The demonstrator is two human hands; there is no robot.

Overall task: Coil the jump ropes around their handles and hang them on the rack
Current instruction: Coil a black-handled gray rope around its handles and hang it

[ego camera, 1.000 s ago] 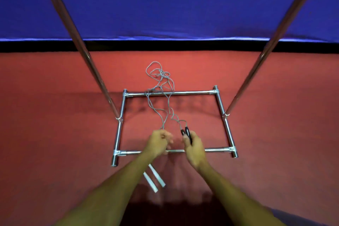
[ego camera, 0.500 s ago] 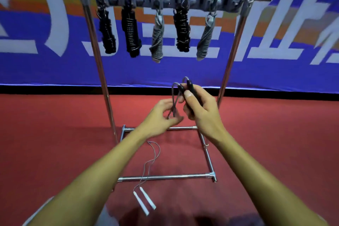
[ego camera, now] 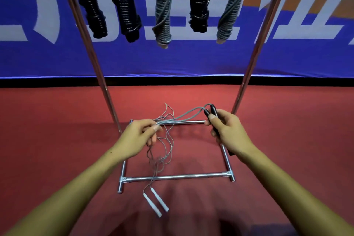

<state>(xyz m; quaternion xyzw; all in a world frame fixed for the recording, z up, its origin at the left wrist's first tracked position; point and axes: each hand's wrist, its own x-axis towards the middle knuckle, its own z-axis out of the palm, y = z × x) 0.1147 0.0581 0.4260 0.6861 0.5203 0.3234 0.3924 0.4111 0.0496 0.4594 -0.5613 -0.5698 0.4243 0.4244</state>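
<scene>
The right hand (ego camera: pixel 228 132) grips two slim black jump-rope handles (ego camera: pixel 211 115) side by side, thumb pressed over them. The left hand (ego camera: pixel 138 136) pinches the doubled grey rope (ego camera: pixel 183 116) running from those handles; loose thin cord hangs in tangled loops below it toward the red carpeted floor (ego camera: pixel 57 140). Two white handles (ego camera: pixel 156 204) of another rope lie on the floor near the chrome tubular rack base (ego camera: pixel 178 176). Above, five coiled ropes, three black (ego camera: pixel 124 5) and two grey (ego camera: pixel 162 17), hang from the rack, before a blue banner (ego camera: pixel 172 59)
</scene>
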